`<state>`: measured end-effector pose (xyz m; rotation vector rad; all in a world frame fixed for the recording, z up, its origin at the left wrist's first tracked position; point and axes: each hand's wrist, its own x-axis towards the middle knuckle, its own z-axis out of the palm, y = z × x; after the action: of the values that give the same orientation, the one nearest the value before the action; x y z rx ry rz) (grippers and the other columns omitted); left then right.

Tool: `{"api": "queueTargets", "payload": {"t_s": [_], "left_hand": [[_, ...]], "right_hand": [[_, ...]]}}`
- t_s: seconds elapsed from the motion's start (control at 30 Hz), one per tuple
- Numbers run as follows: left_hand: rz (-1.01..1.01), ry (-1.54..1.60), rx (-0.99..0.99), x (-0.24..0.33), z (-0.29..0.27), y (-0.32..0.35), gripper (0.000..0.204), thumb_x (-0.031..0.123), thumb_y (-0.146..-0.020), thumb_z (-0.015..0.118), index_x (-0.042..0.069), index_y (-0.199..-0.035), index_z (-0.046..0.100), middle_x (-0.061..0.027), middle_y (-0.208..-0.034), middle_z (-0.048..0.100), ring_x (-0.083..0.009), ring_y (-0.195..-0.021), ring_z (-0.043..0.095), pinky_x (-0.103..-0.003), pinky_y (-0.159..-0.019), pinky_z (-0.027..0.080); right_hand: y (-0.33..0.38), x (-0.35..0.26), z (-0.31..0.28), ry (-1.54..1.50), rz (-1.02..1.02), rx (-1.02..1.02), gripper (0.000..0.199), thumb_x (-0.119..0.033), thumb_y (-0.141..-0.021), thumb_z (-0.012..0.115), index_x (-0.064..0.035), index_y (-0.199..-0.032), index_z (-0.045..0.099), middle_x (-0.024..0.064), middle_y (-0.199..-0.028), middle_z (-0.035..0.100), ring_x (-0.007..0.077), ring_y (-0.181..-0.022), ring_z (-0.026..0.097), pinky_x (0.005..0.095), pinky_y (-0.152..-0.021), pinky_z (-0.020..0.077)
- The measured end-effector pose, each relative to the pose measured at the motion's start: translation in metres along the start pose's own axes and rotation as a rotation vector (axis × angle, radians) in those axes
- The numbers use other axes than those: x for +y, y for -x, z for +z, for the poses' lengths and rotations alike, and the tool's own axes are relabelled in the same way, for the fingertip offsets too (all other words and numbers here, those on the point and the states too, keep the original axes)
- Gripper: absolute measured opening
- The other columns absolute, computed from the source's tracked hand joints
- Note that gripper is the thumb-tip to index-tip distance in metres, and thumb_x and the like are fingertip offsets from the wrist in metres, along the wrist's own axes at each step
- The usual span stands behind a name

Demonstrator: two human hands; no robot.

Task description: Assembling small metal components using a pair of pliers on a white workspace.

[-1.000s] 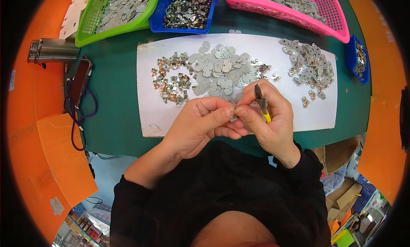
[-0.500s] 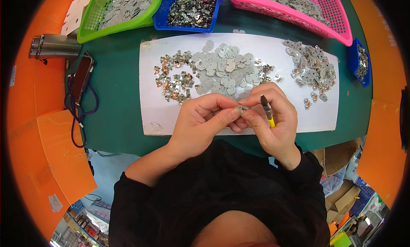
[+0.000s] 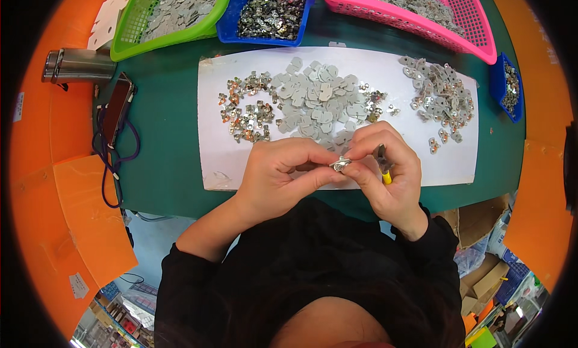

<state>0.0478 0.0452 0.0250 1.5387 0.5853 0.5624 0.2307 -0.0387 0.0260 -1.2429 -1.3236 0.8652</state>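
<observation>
My left hand (image 3: 280, 173) pinches a small silvery metal fitting (image 3: 340, 165) between thumb and fingertips, above the near side of the white sheet (image 3: 241, 173). From the other side, the thumb and fingers of my right hand (image 3: 391, 173) close on the same fitting. A small tool with a dark metal head and yellow handle (image 3: 384, 162) is also held in my right hand; its lower part is hidden. Just beyond my hands lies a pile of grey flat plates (image 3: 319, 95). Small shiny clips (image 3: 250, 113) are left of it, small metal pieces (image 3: 374, 102) to its right.
Joined metal pieces (image 3: 442, 95) lie on the sheet's right. Behind stand a green basket (image 3: 129, 44), a blue bin (image 3: 256, 40) and a pink basket (image 3: 415, 35), all holding parts. A small blue tray (image 3: 500, 92) sits far right. At left are a steel flask (image 3: 84, 66) and corded phone (image 3: 117, 107).
The fitting has been turned, so a round feature on it now faces me. My right hand and its tool have tilted and shifted slightly; both hands still grip the fitting.
</observation>
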Motion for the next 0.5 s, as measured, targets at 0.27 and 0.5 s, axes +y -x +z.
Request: {"api": "queueTargets", "payload": {"t_s": [0.27, 0.5], "left_hand": [[0.066, -0.208, 0.027, 0.0031, -0.0031, 0.0007, 0.012, 0.0, -0.08, 0.075, -0.002, -0.091, 0.07, -0.0099, -0.083, 0.07, -0.0146, -0.073, 0.069, -0.024, -0.064, 0.053], [0.104, -0.281, 0.003, 0.0026, -0.0063, 0.0033, 0.015, 0.0, -0.077, 0.077, -0.001, -0.09, 0.071, -0.0096, -0.081, 0.071, -0.0168, -0.072, 0.07, -0.025, -0.062, 0.053]], "right_hand": [[0.0039, 0.0064, 0.0068, -0.07, 0.017, 0.037, 0.017, 0.008, -0.078, 0.071, 0.0026, -0.093, 0.062, 0.0103, -0.095, 0.059, 0.0153, -0.083, 0.06, 0.0253, -0.074, 0.0487], [0.0088, 0.004, 0.0095, -0.049, 0.011, 0.022, 0.02, 0.012, -0.075, 0.067, 0.0026, -0.092, 0.062, 0.0105, -0.094, 0.06, 0.0154, -0.079, 0.061, 0.025, -0.068, 0.0497]]}}
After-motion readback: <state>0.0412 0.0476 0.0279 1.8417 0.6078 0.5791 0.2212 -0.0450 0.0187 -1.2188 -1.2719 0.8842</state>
